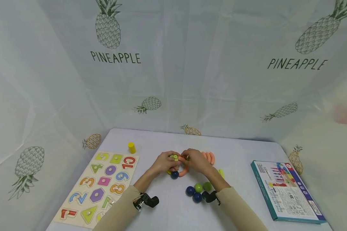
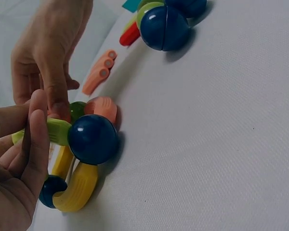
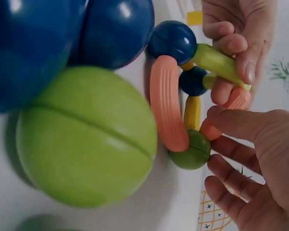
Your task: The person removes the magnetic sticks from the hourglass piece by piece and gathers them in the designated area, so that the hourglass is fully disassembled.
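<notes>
At the wearer's left hand [image 1: 165, 161], I see thumb and fingers pinching a light green stick [image 3: 216, 62]. At the right hand [image 1: 196, 159], I see thumb and fingertips closed on a short orange stick [image 3: 211, 129], just beside a green ball [image 3: 190, 150]. Both sticks belong to one small frame at the middle of the white desk [image 1: 237, 166], with a curved orange stick [image 3: 166, 103], a curved yellow stick [image 2: 82, 190] and a blue ball [image 2: 93, 139] joined in it. Just right of the right hand lie more orange sticks [image 1: 210, 158]. Closer to me, by the right forearm, dark blue balls [image 1: 197, 197] and green balls [image 1: 198, 187] cluster. Farther out, I have a number puzzle board [image 1: 113, 179] on the left, a yellow cylinder [image 1: 131, 148] just beyond it, and a printed box [image 1: 289, 192] at far right. Behind hangs pale pineapple-print cloth [image 1: 191, 80].
</notes>
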A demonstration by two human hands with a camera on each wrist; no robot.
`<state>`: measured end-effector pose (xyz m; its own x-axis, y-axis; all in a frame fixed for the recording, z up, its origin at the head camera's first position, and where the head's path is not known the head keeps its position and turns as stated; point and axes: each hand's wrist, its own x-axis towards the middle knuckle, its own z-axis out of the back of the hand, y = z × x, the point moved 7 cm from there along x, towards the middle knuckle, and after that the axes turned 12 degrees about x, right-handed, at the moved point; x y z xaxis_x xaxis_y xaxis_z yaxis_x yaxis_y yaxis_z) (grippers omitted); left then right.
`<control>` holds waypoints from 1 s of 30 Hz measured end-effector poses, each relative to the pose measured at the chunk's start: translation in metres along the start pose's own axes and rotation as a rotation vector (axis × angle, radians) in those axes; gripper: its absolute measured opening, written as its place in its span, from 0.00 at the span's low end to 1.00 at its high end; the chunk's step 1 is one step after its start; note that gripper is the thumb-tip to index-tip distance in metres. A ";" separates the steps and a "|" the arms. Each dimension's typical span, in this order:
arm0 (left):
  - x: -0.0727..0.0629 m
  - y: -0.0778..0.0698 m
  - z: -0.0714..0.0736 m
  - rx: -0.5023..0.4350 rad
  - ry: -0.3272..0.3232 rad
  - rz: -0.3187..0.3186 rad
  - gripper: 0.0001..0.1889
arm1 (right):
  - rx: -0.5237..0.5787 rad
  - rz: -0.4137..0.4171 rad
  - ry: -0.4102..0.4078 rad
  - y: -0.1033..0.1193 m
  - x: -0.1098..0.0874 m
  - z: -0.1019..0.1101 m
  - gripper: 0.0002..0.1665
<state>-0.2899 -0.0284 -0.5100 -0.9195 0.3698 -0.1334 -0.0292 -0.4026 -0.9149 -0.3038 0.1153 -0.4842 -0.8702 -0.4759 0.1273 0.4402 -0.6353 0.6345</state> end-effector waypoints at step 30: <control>0.001 0.005 0.001 0.033 0.012 0.024 0.23 | -0.125 0.104 -0.085 0.004 -0.003 0.006 0.11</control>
<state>-0.2910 -0.0307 -0.5141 -0.9155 0.3692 -0.1600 -0.0199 -0.4387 -0.8984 -0.3009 0.1182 -0.4773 -0.8319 -0.4930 0.2547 0.5482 -0.6588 0.5153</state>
